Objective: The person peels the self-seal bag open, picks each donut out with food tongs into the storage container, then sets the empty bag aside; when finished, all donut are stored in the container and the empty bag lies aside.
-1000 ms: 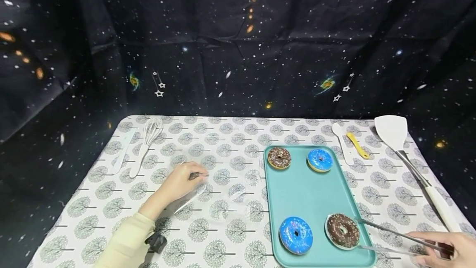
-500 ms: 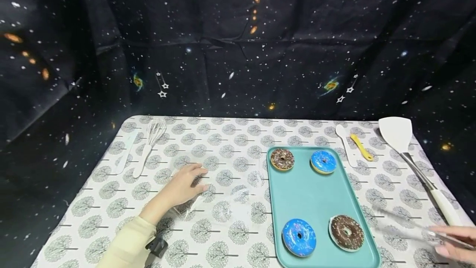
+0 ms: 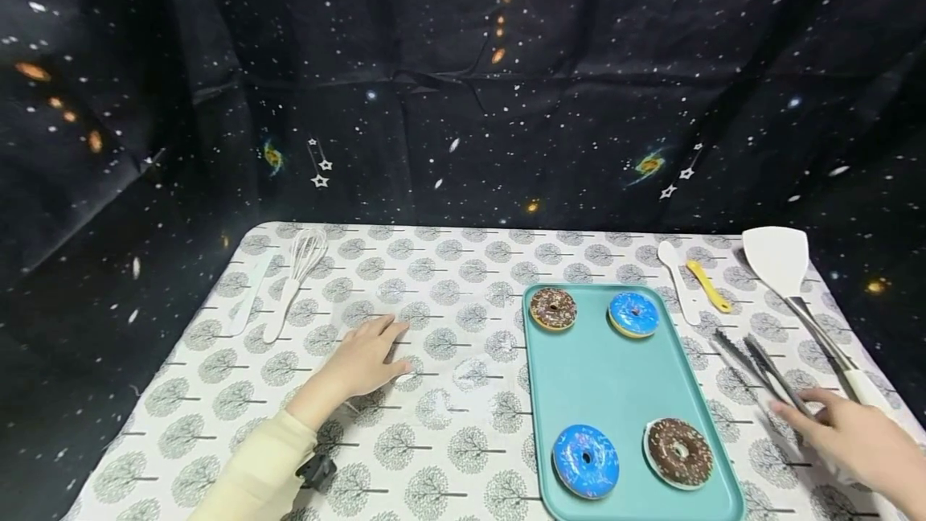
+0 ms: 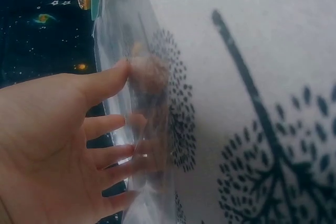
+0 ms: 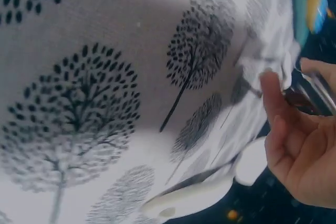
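My left hand rests on a clear plastic bag left of the tray, its fingers spread. Up close in the left wrist view, the thumb and fingertips touch the bag's clear film. Metal tongs are in the grip of my right hand, right of the tray, their two arms apart with nothing between. On the teal tray lie two chocolate donuts and two blue donuts. One chocolate donut sits at the near right corner.
A whisk and a pale flat knife-like utensil lie at the far left. Behind the tongs are a white spoon and a small yellow-handled tool. A large white spatula lies along the right edge.
The tongs have left the near-right chocolate donut and moved right, off the tray, now angled toward the back. The left hand's fingers have spread apart over the bag.
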The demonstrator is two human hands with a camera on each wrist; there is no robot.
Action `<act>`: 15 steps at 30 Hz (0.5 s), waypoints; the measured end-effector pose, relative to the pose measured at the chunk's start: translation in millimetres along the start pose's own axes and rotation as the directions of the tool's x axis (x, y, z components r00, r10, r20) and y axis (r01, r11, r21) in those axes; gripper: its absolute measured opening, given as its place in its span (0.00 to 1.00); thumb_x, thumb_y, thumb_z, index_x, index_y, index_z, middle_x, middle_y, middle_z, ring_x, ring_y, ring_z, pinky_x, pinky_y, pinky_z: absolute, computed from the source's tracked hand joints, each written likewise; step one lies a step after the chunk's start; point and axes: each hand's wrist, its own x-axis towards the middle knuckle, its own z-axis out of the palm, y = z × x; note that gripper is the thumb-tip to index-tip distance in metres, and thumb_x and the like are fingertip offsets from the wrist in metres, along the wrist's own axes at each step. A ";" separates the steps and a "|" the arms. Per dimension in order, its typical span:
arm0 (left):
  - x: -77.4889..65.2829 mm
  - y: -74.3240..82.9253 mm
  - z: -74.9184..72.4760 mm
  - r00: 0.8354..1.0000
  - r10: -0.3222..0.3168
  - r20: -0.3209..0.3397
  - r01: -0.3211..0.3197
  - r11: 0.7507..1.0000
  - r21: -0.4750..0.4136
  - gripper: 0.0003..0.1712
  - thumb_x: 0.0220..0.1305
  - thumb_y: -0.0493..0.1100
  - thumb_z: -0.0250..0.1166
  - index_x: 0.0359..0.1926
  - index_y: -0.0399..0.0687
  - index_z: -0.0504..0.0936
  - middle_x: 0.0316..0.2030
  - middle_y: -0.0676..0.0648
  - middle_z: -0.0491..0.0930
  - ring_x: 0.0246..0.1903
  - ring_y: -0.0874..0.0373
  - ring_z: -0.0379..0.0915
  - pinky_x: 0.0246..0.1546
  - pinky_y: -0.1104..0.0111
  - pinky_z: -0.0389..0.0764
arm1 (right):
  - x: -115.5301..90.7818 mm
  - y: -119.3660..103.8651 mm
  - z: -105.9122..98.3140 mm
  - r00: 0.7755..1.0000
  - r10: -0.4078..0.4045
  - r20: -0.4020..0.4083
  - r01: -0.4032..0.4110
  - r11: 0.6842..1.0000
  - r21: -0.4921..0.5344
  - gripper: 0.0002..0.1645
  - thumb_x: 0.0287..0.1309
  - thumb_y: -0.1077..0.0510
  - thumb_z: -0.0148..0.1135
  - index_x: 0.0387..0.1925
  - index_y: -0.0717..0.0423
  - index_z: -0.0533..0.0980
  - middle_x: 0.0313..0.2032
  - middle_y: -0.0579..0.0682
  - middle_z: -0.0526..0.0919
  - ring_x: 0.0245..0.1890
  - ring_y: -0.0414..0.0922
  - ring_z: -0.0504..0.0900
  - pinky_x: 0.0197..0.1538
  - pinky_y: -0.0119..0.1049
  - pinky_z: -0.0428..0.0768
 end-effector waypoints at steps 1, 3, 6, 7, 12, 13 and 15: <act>0.0 -0.3 0.3 1.000 -0.004 -0.003 0.004 1.000 0.003 0.39 0.60 0.54 0.62 0.67 0.41 0.61 0.66 0.32 0.56 0.65 0.34 0.51 0.63 0.39 0.53 | 0.8 -4.1 2.3 1.000 -0.021 -0.001 0.021 0.999 -0.030 0.54 0.58 0.26 0.43 0.50 0.78 0.64 0.15 0.44 0.74 0.15 0.43 0.71 0.21 0.42 0.71; -0.4 -1.4 1.0 1.000 -0.009 -0.015 0.009 1.000 0.005 0.40 0.60 0.55 0.62 0.67 0.42 0.60 0.67 0.31 0.55 0.65 0.34 0.51 0.63 0.39 0.53 | 4.1 -12.0 6.4 0.999 -0.050 0.013 0.051 0.997 -0.063 0.55 0.54 0.23 0.46 0.46 0.77 0.66 0.13 0.45 0.71 0.15 0.43 0.70 0.20 0.41 0.70; -1.2 -3.3 1.3 0.999 -0.018 -0.036 0.017 1.000 -0.012 0.43 0.59 0.55 0.64 0.69 0.42 0.57 0.67 0.30 0.52 0.66 0.34 0.49 0.64 0.40 0.52 | 10.6 -19.1 10.5 0.998 -0.058 0.031 0.059 0.997 -0.049 0.56 0.48 0.23 0.52 0.43 0.77 0.67 0.15 0.48 0.69 0.16 0.44 0.69 0.20 0.38 0.68; -1.1 -4.0 1.4 0.999 -0.017 -0.042 0.016 1.000 -0.021 0.44 0.58 0.55 0.64 0.69 0.42 0.57 0.67 0.30 0.51 0.66 0.33 0.48 0.64 0.39 0.51 | 13.0 -20.3 10.5 0.997 -0.061 0.039 0.062 0.997 -0.036 0.55 0.47 0.23 0.54 0.42 0.76 0.67 0.16 0.48 0.70 0.17 0.44 0.70 0.21 0.38 0.69; -0.2 -6.9 -3.3 0.997 -0.016 -0.074 0.009 0.995 -0.098 0.44 0.59 0.54 0.64 0.69 0.42 0.56 0.66 0.29 0.53 0.64 0.31 0.51 0.60 0.37 0.56 | 19.6 -20.9 9.7 0.995 -0.051 0.091 0.053 0.998 -0.015 0.52 0.47 0.24 0.55 0.40 0.73 0.66 0.19 0.51 0.72 0.20 0.45 0.71 0.23 0.40 0.71; 0.2 -7.8 -5.9 0.996 -0.018 -0.091 0.007 0.993 -0.122 0.42 0.59 0.53 0.64 0.69 0.42 0.57 0.65 0.30 0.54 0.63 0.31 0.53 0.59 0.37 0.59 | 19.2 -21.3 9.6 0.994 -0.039 0.100 0.042 0.999 -0.025 0.52 0.47 0.23 0.53 0.40 0.73 0.67 0.19 0.50 0.72 0.20 0.46 0.71 0.22 0.40 0.71; 1.3 -10.0 -13.0 0.991 -0.020 -0.135 -0.002 0.986 -0.164 0.39 0.61 0.52 0.62 0.68 0.43 0.59 0.63 0.31 0.56 0.61 0.32 0.55 0.56 0.37 0.62 | 16.7 -22.2 9.1 0.995 -0.001 0.100 0.006 0.999 -0.047 0.53 0.48 0.20 0.47 0.38 0.70 0.68 0.18 0.50 0.71 0.18 0.46 0.71 0.21 0.39 0.70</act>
